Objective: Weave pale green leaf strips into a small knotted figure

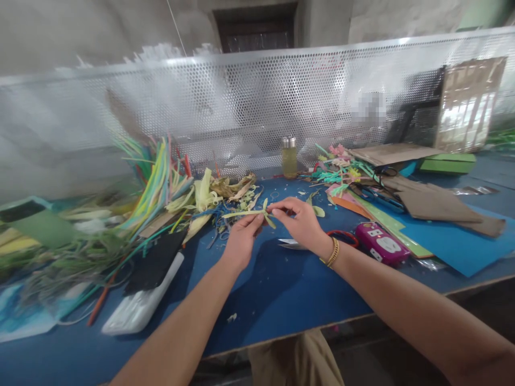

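Left hand (pixel 241 236) & right hand (pixel 300 222) both pinch a pale green paper strip (pixel 245 213) above blue tabletop (pixel 273 289); scissors (pixel 322 240) lie just under right wrist, pink box (pixel 381 244) nearby.

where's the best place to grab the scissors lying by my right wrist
Take the scissors by the red handle loops, coming from above on the right: they lie flat with blades pointing left. The right hand and left hand pinch a yellow-green strip.
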`<action>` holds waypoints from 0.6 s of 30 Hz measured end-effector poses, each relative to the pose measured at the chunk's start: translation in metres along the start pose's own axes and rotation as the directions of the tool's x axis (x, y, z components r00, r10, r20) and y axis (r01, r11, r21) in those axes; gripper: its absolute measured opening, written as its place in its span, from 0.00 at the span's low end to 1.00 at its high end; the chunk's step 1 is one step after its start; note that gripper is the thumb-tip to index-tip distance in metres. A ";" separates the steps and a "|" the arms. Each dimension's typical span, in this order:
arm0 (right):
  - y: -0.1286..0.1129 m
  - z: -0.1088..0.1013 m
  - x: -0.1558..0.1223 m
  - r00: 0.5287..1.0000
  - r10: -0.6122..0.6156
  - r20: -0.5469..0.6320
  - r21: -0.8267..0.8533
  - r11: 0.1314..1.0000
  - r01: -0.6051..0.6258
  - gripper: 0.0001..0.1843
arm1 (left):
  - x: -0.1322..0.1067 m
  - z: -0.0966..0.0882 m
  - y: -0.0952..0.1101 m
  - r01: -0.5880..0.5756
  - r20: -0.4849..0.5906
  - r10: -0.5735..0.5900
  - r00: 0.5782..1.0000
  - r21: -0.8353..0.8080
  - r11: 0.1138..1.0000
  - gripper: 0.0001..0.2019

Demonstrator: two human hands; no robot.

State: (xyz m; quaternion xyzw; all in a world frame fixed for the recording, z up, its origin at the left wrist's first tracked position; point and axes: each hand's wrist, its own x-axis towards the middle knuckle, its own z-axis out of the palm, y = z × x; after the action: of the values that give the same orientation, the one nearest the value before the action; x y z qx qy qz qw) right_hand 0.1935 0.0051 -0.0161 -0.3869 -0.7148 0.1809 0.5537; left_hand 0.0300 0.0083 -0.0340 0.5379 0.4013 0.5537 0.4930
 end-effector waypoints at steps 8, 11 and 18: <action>-0.001 -0.006 0.002 0.997 -0.068 -0.027 -0.146 0.987 0.063 0.05 | 0.002 -0.001 -0.001 0.007 0.033 -0.005 0.999 -0.061 0.998 0.13; -0.009 -0.008 0.000 0.979 -0.197 0.047 -0.383 0.902 0.199 0.09 | 0.002 -0.001 -0.002 -0.006 0.040 0.010 0.999 -0.110 0.994 0.11; -0.020 -0.006 -0.006 0.962 -0.219 0.165 -0.664 0.696 0.272 0.13 | -0.001 0.002 0.000 0.046 0.055 -0.036 0.998 -0.194 0.980 0.12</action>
State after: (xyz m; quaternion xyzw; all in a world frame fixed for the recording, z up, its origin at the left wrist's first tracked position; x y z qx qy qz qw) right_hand 0.1928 -0.0129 -0.0046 -0.4570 -0.7958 -0.1549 0.3660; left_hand 0.0323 0.0073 -0.0338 0.4926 0.3436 0.5660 0.5647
